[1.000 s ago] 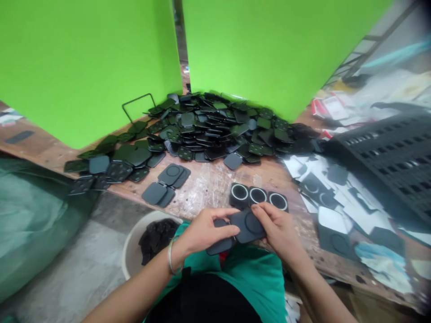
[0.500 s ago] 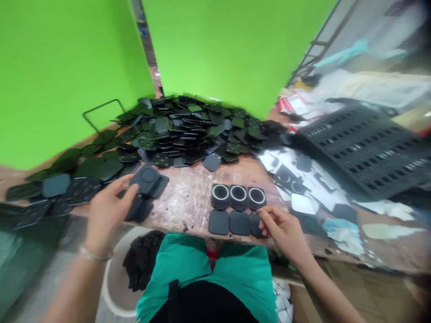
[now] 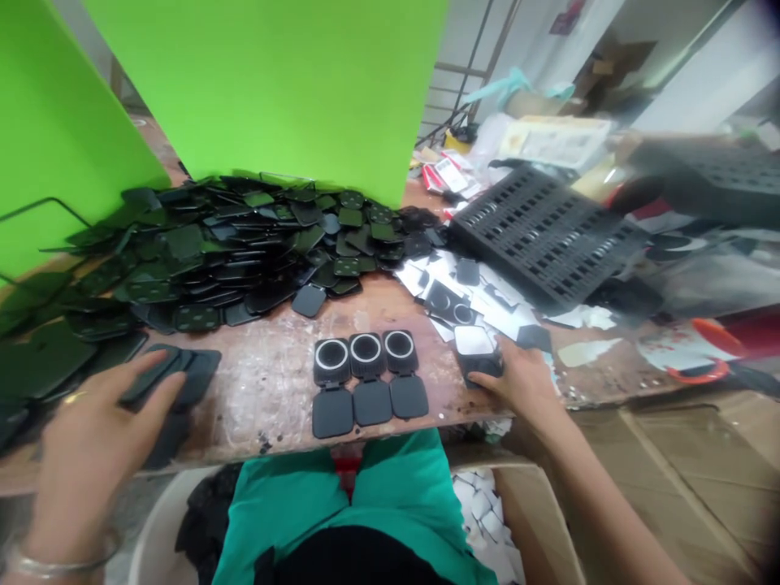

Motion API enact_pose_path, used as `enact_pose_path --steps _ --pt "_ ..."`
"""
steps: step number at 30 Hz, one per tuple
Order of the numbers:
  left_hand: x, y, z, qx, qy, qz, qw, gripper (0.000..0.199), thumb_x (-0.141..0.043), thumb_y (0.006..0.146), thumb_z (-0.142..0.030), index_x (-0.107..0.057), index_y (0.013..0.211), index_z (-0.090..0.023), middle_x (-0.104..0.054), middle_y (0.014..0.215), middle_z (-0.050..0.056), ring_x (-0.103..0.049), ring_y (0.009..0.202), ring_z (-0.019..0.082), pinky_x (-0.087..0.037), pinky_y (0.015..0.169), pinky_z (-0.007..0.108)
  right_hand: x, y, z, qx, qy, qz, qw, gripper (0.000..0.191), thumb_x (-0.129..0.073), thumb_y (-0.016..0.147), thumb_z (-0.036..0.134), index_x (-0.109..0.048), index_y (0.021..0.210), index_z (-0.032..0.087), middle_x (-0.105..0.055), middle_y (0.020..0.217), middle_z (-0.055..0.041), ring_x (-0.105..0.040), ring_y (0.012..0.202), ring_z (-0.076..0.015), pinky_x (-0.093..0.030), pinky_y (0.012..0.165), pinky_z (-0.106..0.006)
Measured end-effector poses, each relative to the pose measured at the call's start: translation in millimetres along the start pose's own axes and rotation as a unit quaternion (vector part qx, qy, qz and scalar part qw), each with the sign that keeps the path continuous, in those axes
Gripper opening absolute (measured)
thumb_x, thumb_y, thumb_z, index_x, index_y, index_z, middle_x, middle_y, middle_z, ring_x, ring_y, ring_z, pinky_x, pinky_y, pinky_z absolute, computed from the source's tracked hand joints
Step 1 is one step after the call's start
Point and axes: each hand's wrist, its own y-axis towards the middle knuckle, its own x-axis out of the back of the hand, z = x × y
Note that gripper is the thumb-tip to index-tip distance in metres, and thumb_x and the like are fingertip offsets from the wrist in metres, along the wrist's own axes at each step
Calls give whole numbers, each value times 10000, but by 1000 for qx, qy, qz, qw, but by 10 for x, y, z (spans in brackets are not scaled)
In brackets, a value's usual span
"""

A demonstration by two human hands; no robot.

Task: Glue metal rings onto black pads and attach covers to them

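My left hand, slightly blurred, is at the table's left side. Its thumb and fingers close around the edges of overlapping black square plates. At the right, my right hand grips a black square plate between thumb and fingers, with a white square sheet at its top. Between my hands, three hinged black two-panel pieces lie unfolded side by side: a left one, a middle one and a right one. Each upper panel carries a white ring.
A large heap of black square plates lies along the back against green panels. White paper scraps and a black slotted tray are at the right. Orange-handled scissors lie farther right. Below the edge stands a bin.
My right hand has left the rightmost ringed piece and moved right to a black plate by the white scraps. My left hand has lowered its black plate onto others. The view has swung right.
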Motion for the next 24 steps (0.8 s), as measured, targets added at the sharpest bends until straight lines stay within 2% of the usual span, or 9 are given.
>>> enact_pose_path --steps 3,7,9,12,14,16,18,21,24 --pt "-60 -130 -442 -43 -111 61 991 480 -534 833 -583 -643 1199 -293 -637 1293 -8 -592 1170 300 -429 1047 420 -57 43 32 -32 41 -3 999 695 -780 662 400 -542 1253 122 -706 939 -162 -593 844 -335 -430 776 -413" --pt "-201 -321 -899 -57 -247 149 956 378 -641 788 -539 -718 1030 -259 -720 1107 26 -640 1037 278 -443 1016 392 24 58 48 -119 201 -35 972 436 -675 693 308 -593 1090 149 -658 754 -77 -573 726 -261 -445 711 -379" --pt "-258 -426 -1088 -57 -304 207 928 334 -656 791 -534 -739 922 -238 -739 997 42 -653 970 268 -478 941 369 152 47 75 -157 330 -40 930 338 -645 723 364 -612 1000 173 -626 689 -37 -559 655 -215 -455 648 -344" --pt "-323 -598 -1359 -44 -384 298 873 294 -677 807 -492 -742 862 -211 -737 937 54 -660 928 242 -499 866 339 377 14 223 -193 518 -21 833 366 -725 697 468 -644 914 184 -645 719 -33 -573 639 -175 -474 604 -305" --pt "-368 -713 -1521 -4 -456 353 817 322 -736 771 -445 -727 979 -199 -727 986 62 -663 946 224 -513 850 321 486 -15 407 -208 618 3 758 397 -802 650 472 -655 886 189 -658 739 -27 -587 653 -160 -491 615 -290" --pt "-414 -813 -1648 49 -522 408 748 503 -819 694 -402 -670 1124 -187 -705 1023 68 -671 939 208 -532 837 316 537 -48 636 -219 689 32 690 422 -854 603 457 -651 858 190 -654 713 -10 -586 636 -140 -497 607 -268" --pt "-449 -891 -1724 100 -562 454 684 632 -874 634 -400 -627 1164 -162 -696 982 71 -685 866 192 -547 789 311 540 -78 865 -220 733 63 641 438 -881 571 448 -639 825 186 -650 689 0 -585 620 -126 -498 592 -248" --pt "-456 -957 -1736 146 -590 481 632 557 -888 620 -448 -648 989 -105 -693 826 69 -676 727 160 -544 704 280 513 -105 1126 -212 753 88 616 452 -896 551 433 -628 812 179 -650 687 3 -587 610 -118 -507 579 -239" --pt "-425 -971 -1665 166 -601 459 633 483 -869 646 -480 -648 836 -95 -693 763 67 -660 670 139 -540 671 261 506 -105 1255 -208 754 89 617 498 -900 540 416 -617 877 182 -640 702 8 -605 630 -131 -521 578 -249"
